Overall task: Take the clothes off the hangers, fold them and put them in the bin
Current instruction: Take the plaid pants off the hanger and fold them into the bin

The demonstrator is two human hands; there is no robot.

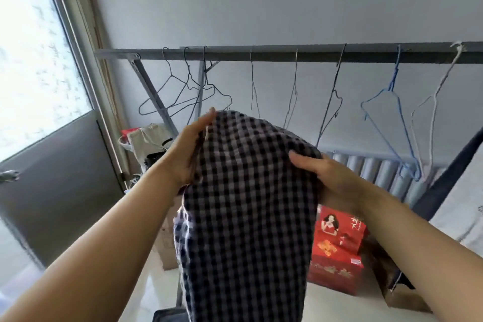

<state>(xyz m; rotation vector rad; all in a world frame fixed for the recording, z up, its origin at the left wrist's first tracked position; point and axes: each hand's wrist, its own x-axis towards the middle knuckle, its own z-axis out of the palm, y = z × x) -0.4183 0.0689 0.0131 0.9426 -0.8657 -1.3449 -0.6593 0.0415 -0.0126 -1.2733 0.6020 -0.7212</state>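
A black-and-white checked garment (248, 204) hangs in front of me, held up at chest height. My left hand (188, 149) grips its upper left edge, fingers along the top. On the upper right edge my right hand (332, 178) holds it with the thumb on the front of the cloth. Behind it a grey rail (261, 53) carries several bare wire hangers: dark ones (183, 94) at the left, a blue one (392, 112) and a white one (431, 102) at the right. I see no bin.
Red printed boxes (337, 251) and a cardboard box (167, 243) stand on the pale floor under the rail. A radiator (379, 172) lines the wall. A grey door (52, 185) and window are at the left. Dark cloth (444, 185) and pale fabric lie at the right edge.
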